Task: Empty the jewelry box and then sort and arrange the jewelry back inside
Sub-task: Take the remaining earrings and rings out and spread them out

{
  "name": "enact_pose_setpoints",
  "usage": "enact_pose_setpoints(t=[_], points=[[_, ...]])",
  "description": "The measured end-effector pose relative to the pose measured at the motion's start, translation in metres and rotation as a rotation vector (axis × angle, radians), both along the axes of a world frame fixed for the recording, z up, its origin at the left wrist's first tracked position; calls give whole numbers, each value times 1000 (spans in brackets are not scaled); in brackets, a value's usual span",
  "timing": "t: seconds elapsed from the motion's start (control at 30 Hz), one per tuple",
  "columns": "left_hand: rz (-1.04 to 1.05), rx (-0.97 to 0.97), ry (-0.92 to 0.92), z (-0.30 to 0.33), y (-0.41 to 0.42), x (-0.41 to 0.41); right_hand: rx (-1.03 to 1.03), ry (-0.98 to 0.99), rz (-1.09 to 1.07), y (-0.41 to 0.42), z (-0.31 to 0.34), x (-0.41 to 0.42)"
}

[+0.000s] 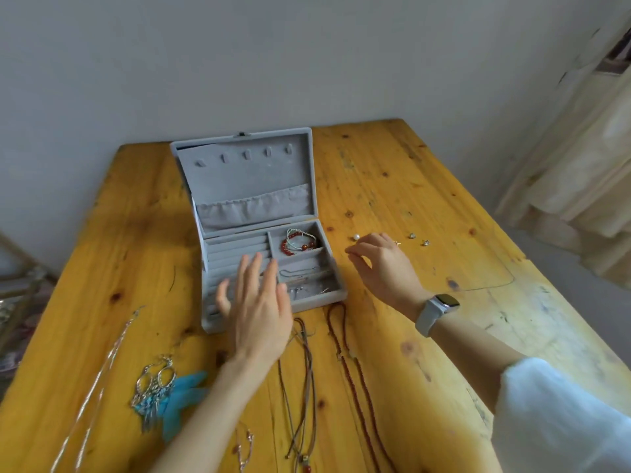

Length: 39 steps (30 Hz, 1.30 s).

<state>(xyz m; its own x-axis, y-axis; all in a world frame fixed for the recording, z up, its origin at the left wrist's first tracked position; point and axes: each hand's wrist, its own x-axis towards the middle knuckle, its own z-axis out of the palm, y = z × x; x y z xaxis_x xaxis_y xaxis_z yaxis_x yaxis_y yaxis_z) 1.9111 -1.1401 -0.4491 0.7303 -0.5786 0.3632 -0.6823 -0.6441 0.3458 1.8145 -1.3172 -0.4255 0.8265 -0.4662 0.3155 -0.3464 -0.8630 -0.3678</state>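
Wooden table [409,199]; grey jewelry box [259,216] at rear-centre, lid up. Left hand [259,308] spread flat over ring rolls, holding nothing. Right hand [379,264] beside box, fingers loosely curled (pinch contents unclear). Pearl [356,236] just beyond fingertips.

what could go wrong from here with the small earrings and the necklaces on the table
The pearl earring and two small studs lie loose beside the right hand; a careless sweep could roll them off the table. The cord necklaces and beaded necklace lie close together below the jewelry box and could tangle.
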Motion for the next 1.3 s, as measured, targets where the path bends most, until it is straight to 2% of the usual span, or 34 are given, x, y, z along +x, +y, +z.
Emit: enact_pose_setpoints(t=[0.13,0.2,0.27,0.4,0.5,0.6,0.73,0.9,0.97,1.1,1.3], points=[[181,113,42,-7,42,26,51,-98,167,52,7,47],[196,176,70,-10,53,30,51,-24,214,75,4,68],[186,233,99,-14,56,31,-33,99,224,90,-1,82],[184,221,86,-17,56,33,-180,170,182,103,-5,89],[166,218,73,-20,59,32,-205,226,147,109,1,88],[171,188,74,-19,57,32,-144,269,97,110,5,91],[161,232,109,-15,58,30,114,276,46,101,10,99],[168,298,206,-2,57,30,288,254,112,91,17,99],[150,249,190,5,56,28,354,188,152,86,21,92],[21,77,92,18,35,10,432,31,127,62,36,59],[-253,174,46,17,-27,-32,440,-23,-121,-12,42,-17]])
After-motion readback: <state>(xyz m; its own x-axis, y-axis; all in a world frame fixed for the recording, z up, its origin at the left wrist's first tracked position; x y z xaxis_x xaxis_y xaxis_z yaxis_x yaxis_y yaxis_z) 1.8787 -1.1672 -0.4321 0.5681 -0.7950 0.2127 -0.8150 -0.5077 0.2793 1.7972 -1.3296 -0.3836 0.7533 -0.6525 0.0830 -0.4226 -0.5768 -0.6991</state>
